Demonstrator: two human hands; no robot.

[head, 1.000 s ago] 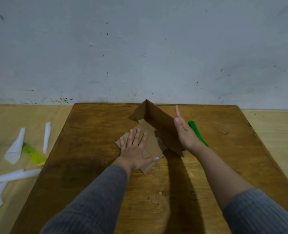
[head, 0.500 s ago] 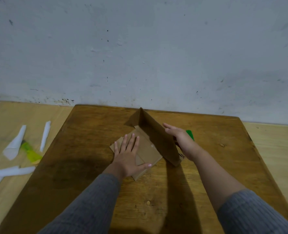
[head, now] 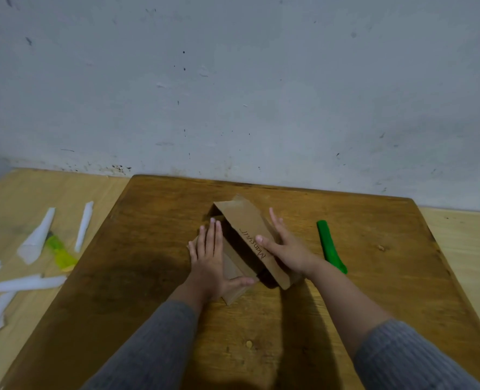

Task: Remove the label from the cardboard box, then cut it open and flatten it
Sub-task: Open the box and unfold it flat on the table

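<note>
The brown cardboard box [head: 247, 232] lies cut open in the middle of the dark wooden table [head: 148, 277]. One panel with handwriting on it leans over the flat part at a low angle. My left hand [head: 209, 257] lies flat, fingers spread, on the flat cardboard at the left. My right hand [head: 285, 247] presses with an open palm on the outer face of the leaning panel. A green-handled cutter [head: 330, 246] lies on the table just right of my right hand.
On the lighter wooden surface [head: 13, 198] at the left lie several white paper strips [head: 37, 236] and a yellow-green object [head: 61, 253]. A grey wall [head: 233, 80] stands right behind the table.
The upright panel has been pushed down to the left over the flat cardboard by my right hand. The green cutter, partly hidden before, now shows in full. My left hand stays put.
</note>
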